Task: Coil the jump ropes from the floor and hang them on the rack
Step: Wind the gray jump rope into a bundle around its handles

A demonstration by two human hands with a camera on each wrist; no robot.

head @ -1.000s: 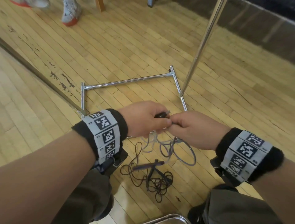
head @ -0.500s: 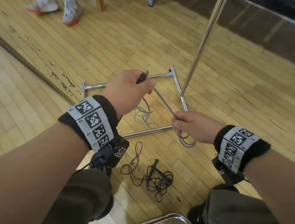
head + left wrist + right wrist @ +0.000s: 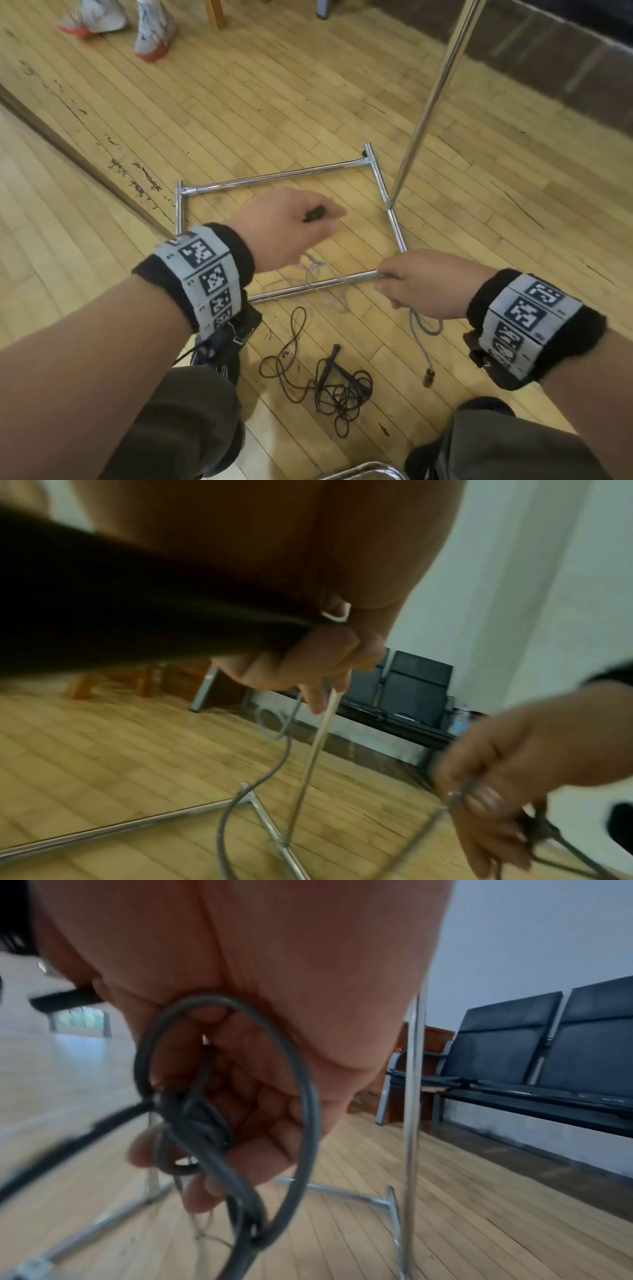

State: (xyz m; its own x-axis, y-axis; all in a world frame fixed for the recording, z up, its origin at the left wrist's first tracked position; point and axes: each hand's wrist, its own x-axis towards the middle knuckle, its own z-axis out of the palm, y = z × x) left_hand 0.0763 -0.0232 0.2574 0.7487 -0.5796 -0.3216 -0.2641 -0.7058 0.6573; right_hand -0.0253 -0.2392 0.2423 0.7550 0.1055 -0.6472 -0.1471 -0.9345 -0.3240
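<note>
My left hand (image 3: 301, 226) grips the black handle (image 3: 317, 215) of a grey jump rope (image 3: 325, 277) above the chrome rack base (image 3: 274, 178). My right hand (image 3: 407, 287) holds several grey loops (image 3: 219, 1096) of the same rope, low and to the right; one end with a small brown tip (image 3: 428, 378) dangles below it. The rope runs slack between the hands, blurred over the near bar. A dark brown jump rope (image 3: 329, 387) lies tangled on the wooden floor between my knees. The rack's upright pole (image 3: 438, 85) rises from the base at right.
A person's sneakers (image 3: 147, 31) stand at the far left of the floor. A wooden chair leg (image 3: 214, 13) is behind. Dark waiting-room seats (image 3: 548, 1047) line the wall beyond the rack. A chrome bar edge (image 3: 363, 471) shows at the bottom.
The hands, joined a second ago, pulled apart. The left hand rose with the handle, then came down and forward over the rack base; the right hand dropped to the right with its loops.
</note>
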